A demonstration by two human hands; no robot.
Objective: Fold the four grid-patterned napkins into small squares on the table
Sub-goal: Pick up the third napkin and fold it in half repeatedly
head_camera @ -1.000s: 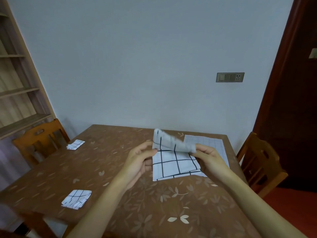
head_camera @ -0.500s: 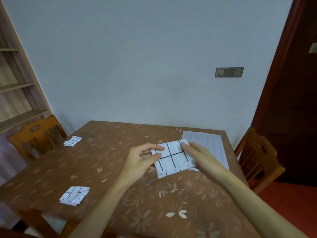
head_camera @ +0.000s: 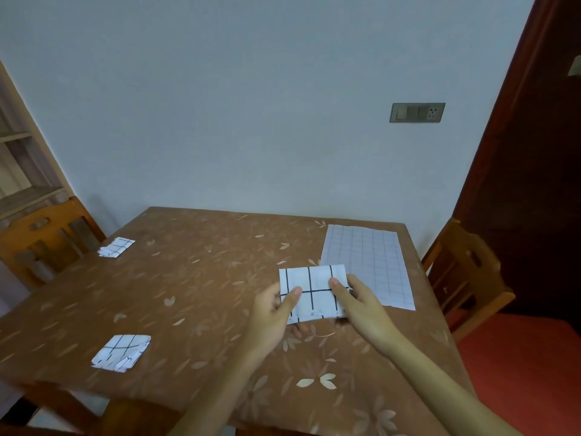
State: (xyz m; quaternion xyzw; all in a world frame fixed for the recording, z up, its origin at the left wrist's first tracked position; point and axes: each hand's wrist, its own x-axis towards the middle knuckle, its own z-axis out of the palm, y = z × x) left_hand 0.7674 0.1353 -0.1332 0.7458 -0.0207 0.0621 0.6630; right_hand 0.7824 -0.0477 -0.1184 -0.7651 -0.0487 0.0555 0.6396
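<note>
both hands pinching a folded napkin (head_camera: 314, 292) near the table's (head_camera: 201, 278) right edge, left hand (head_camera: 273, 316) thumb on top, right hand (head_camera: 361, 306) too, flat napkin (head_camera: 367, 262) by the far right corner, two small squares (head_camera: 122, 352) (head_camera: 116, 247) along the left edge

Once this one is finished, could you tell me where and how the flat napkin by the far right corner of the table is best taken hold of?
Take the flat napkin by its near short edge, coming from the near side. It lies spread flat on the table, long side running away, and that edge is nearest the right hand. Pinch a near corner in each hand to lift it, probably.
</note>
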